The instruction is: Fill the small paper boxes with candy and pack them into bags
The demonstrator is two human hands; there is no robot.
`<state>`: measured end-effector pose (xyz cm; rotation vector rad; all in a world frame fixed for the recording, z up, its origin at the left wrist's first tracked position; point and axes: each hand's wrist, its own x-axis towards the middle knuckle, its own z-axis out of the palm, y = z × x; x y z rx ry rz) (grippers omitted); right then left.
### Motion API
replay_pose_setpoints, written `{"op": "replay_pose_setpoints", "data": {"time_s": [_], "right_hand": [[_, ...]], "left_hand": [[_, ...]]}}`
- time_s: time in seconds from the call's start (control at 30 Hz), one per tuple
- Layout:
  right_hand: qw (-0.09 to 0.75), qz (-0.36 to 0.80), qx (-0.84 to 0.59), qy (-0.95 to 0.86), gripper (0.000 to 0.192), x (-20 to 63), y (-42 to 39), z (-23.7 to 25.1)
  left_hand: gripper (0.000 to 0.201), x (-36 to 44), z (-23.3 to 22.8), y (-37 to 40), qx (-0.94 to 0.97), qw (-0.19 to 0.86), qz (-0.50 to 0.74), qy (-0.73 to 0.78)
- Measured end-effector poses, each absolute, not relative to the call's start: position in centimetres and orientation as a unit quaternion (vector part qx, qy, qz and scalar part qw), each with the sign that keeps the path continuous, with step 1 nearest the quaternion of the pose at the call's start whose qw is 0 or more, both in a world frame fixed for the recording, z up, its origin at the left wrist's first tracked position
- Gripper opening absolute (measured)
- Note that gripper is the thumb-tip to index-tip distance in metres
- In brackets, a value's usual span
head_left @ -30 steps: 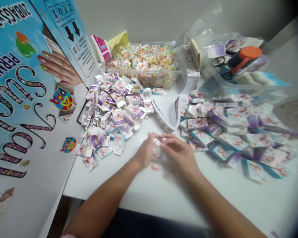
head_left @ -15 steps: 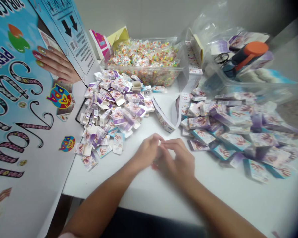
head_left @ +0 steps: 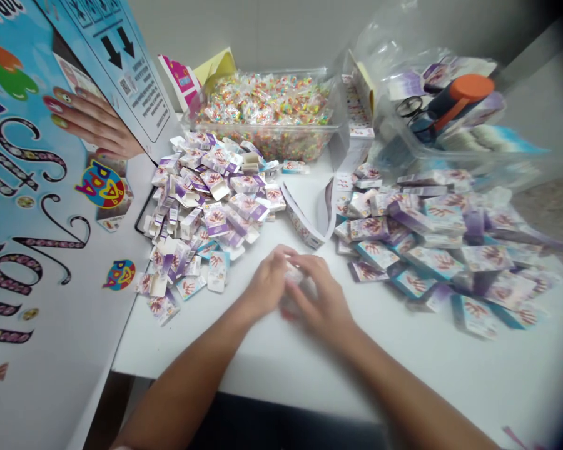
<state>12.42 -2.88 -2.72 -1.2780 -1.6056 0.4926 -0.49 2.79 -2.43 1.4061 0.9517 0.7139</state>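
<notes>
Over the front middle of the white table, my left hand (head_left: 268,284) and my right hand (head_left: 323,297) meet at the fingertips. Between them is a small pale item (head_left: 293,273), mostly covered by fingers and too blurred to name. My left fingers are curled closed on its left side. The thumb and fingers of my right hand pinch it from the right. Below the hands shows a blurred reddish patch (head_left: 288,314). Just beyond lies a bent printed card strip (head_left: 304,219), touched by neither hand.
Left of the hands is a heap of small purple-white boxes (head_left: 216,219), several with open flaps. More small boxes (head_left: 434,259) pile up on the right. Behind stands a clear tub (head_left: 281,130) of colourful bead bags. A plastic bin (head_left: 473,156) holds scissors (head_left: 410,107). A large printed carton (head_left: 70,250) walls the left.
The whole view has shifted slightly, so things sit a little further left. My right fingers have moved over the pale item, and the hands remain together.
</notes>
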Motion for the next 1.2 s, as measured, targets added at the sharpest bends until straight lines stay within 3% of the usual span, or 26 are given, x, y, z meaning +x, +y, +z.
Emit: {"op": "replay_pose_setpoints", "data": {"time_s": [0.07,0.23,0.4,0.5,0.63,0.73,0.87,0.97,1.07,1.2], "right_hand": [[0.489,0.218,-0.524,-0.663,0.033,12.2,-2.9,-2.7],[0.515,0.203,-0.516,-0.653,0.022,12.0,-3.0,-2.5],[0.499,0.295,-0.546,-0.604,0.023,12.9,-2.8,-2.1],[0.598,0.304,-0.588,-0.452,0.021,14.8,-2.1,-1.8],[0.792,0.199,-0.532,-0.224,0.027,17.9,-1.2,-0.9],[0.817,0.19,-0.51,-0.189,0.026,19.1,-0.9,-0.6],[0.702,0.259,-0.595,-0.292,0.019,18.4,-1.2,-1.1],[0.517,0.28,-0.647,-0.485,0.035,17.3,-1.9,-1.3],[0.354,0.224,-0.656,-0.627,0.046,16.5,-2.5,-1.4],[0.364,0.071,-0.721,-0.585,0.035,16.7,-2.2,-2.0]], "left_hand": [[0.078,-0.5,-2.3,2.8,0.597,0.613,0.309,0.416],[0.08,-0.4,-2.6,2.6,0.573,0.644,0.31,0.401],[0.08,-0.2,-3.3,2.8,0.539,0.671,0.324,0.394],[0.075,-0.3,-3.8,3.4,0.531,0.665,0.367,0.376],[0.07,-0.6,-4.2,4.4,0.557,0.615,0.404,0.384],[0.071,-0.6,-4.3,4.7,0.555,0.608,0.409,0.393],[0.07,-0.4,-4.4,4.8,0.568,0.6,0.405,0.393],[0.071,-0.4,-4.4,5.0,0.567,0.598,0.407,0.395],[0.072,-0.5,-4.5,5.3,0.56,0.596,0.411,0.402],[0.073,-0.6,-4.8,5.6,0.56,0.595,0.414,0.402]]}}
